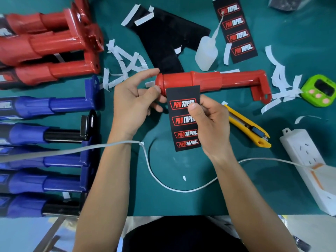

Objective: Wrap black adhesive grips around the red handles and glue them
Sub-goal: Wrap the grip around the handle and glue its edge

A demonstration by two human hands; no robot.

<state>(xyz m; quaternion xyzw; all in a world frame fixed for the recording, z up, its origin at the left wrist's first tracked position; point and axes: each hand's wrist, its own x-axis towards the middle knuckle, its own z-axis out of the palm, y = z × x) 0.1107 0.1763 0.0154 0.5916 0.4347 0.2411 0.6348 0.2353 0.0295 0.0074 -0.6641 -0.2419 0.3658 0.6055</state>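
A red handle (209, 80) lies across the middle of the green mat, its round end toward the left. My left hand (134, 99) grips that round end with thumb and fingers. A black adhesive grip (181, 124) printed with "PRO TAPER" hangs down from the handle, its top edge against the red plastic. My right hand (209, 120) pinches the grip's right side, thumb on its printed face. A second printed grip (236, 31) lies flat at the back right. A clear glue bottle (207, 51) with a long nozzle lies beside it.
Red handles (45, 46) are stacked at back left, blue handles (45, 142) along the left. White backing strips (125, 64) litter the mat. Black sheet pieces (163, 33) lie behind. A yellow utility knife (247, 124), green timer (320, 90), white power strip (312, 170) and cable (163, 184) lie nearby.
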